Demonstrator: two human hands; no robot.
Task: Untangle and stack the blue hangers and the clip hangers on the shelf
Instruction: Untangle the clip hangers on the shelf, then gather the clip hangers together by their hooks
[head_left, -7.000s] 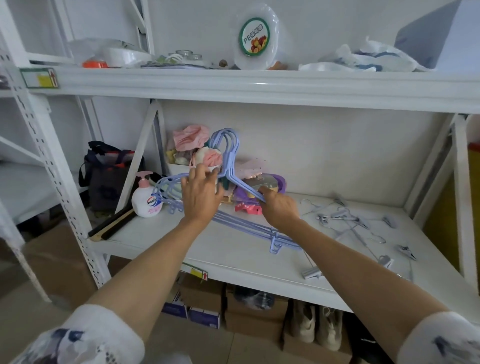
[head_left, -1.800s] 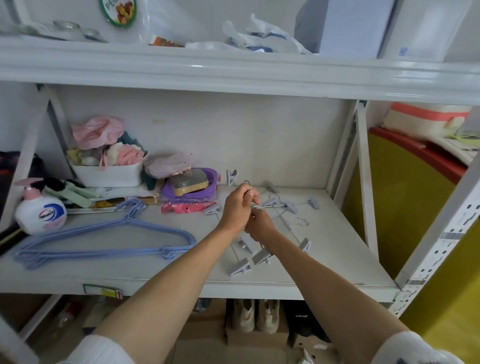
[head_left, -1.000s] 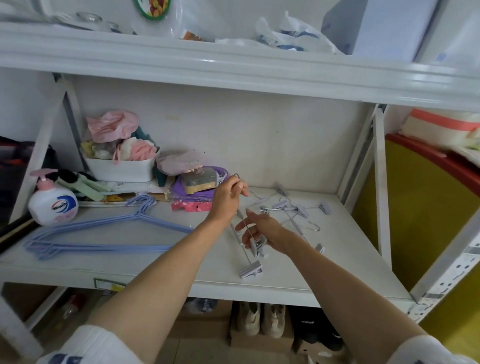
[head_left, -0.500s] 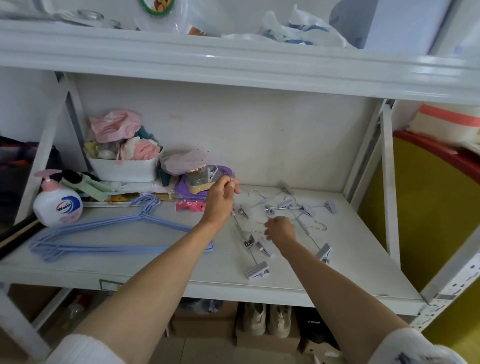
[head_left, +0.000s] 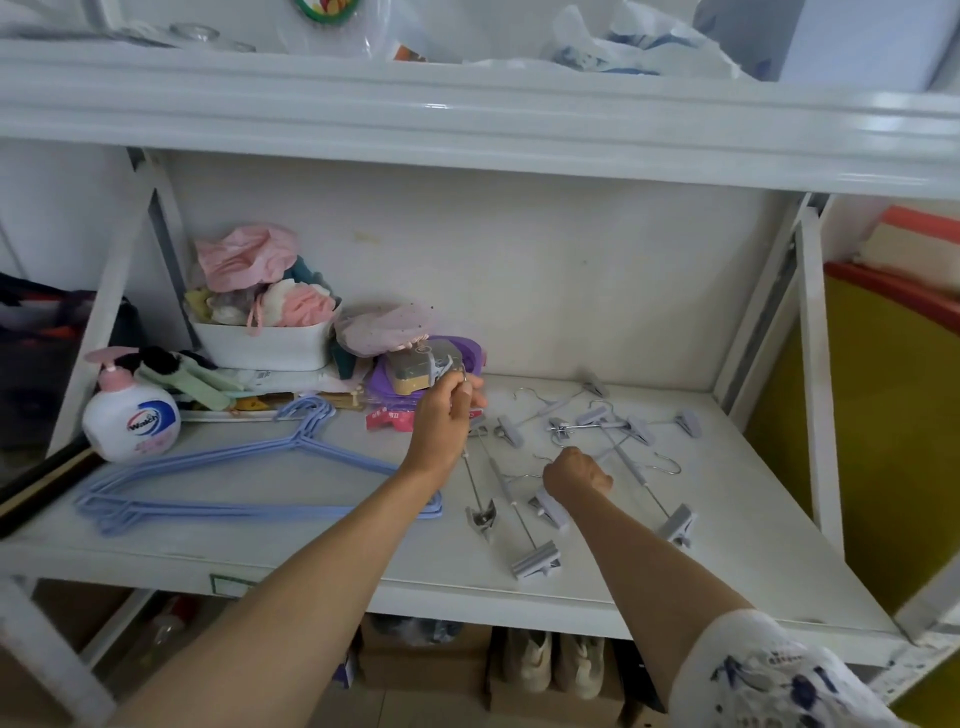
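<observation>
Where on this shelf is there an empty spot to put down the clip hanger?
The front right of the shelf is bare, between the clip hangers and the right post. A bare strip also runs along the front edge below the blue hangers. The back left is crowded: soap bottle, white basket and purple packets.

Both bare forearms reach forward over the shelf, the left hand (head_left: 447, 415) raised with fingers pinched together at its tip, the right hand (head_left: 574, 474) lower, knuckles up, its fingers curled under.
</observation>
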